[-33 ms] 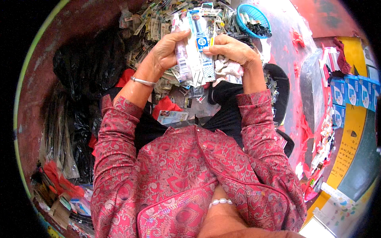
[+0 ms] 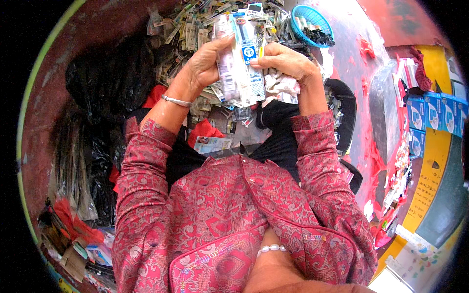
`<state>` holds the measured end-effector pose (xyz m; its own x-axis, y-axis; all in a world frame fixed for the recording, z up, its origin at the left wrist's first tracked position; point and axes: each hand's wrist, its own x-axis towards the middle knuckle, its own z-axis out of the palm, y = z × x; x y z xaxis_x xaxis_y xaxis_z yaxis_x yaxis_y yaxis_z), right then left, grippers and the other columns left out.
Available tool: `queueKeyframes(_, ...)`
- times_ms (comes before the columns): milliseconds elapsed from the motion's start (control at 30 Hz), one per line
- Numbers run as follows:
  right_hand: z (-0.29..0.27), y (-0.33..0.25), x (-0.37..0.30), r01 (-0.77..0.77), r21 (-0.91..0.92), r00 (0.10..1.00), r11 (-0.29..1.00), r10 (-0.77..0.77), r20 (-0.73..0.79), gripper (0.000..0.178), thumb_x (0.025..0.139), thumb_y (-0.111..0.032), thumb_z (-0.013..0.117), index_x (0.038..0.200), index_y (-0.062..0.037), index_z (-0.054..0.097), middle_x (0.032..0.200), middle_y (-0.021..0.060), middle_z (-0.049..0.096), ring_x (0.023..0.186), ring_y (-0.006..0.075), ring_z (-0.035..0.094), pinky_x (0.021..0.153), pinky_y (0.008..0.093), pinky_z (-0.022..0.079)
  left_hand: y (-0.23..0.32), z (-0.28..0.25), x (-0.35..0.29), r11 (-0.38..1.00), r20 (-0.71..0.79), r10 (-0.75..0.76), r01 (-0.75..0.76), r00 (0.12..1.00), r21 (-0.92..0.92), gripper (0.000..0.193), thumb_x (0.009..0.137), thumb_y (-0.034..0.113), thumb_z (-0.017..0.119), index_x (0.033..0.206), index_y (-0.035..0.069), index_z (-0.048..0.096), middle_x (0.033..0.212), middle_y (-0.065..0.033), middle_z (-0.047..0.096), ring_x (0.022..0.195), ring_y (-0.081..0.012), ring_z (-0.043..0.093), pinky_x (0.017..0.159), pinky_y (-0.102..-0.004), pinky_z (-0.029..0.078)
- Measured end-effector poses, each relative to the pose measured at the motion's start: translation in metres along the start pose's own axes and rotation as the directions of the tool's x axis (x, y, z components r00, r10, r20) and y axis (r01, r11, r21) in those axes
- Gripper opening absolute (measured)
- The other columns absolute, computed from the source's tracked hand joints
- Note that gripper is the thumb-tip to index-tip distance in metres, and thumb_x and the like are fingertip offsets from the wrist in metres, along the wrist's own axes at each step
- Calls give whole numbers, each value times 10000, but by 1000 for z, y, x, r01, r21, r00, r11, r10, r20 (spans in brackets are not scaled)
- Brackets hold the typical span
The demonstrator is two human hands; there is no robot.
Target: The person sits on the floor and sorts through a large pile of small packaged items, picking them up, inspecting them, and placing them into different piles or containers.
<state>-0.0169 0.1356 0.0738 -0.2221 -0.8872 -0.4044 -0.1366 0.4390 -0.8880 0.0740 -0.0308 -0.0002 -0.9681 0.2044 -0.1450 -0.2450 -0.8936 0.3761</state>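
Note:
At the top centre, above a heap of small flat packets [image 2: 188,34], both hands are raised close together. My left hand [image 2: 211,61] pinches a clear plastic packet [image 2: 228,73] with pale pinkish contents between thumb and fingers. Beside it, my right hand [image 2: 288,62] is closed on a slim blue-and-white packet [image 2: 249,51], thumb pressed on its front. Other slim packets overlap behind that one; how they are gripped is hidden. Crumpled whitish material [image 2: 281,83] lies against the right palm.
A blue plastic basket [image 2: 294,24] with dark small items stands right of the heap. Black plastic bags [image 2: 110,80] lie at the left. A black container [image 2: 346,117] sits by my right forearm. Blue boxes [image 2: 434,115] line the far right. Red scraps [image 2: 205,129] lie between my legs.
The clear packet in my left hand has shifted slightly right and tilted, now overlapping the blue-and-white packet's side more. My right hand stays nearly still.

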Motion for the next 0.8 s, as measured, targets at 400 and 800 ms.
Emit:
queueKeyframes(400, -1, 4, 6, -36, 34, 999, 999, 35, 38, 236, 772, -221, 594, 835, 5, 620, 723, -36, 561, 655, 34, 480, 589, 180, 390, -4, 8, 2, 970, -92, 31, -7, 995, 243, 375, 760, 180, 614, 1076, 25, 483, 997, -113, 578, 863, -206, 587, 794, -343, 480)
queueKeyframes(800, 18, -9, 3, -152, -135, 988, 979, 148, -40, 310, 720, -269, 627, 869, 2, 620, 789, 47, 568, 758, 120, 510, 684, 236, 396, -4, -5, 8, 997, -231, 72, -70, 970, 19, 385, 831, 320, 523, 1066, 16, 490, 960, -206, 572, 864, -298, 581, 790, -429, 477)
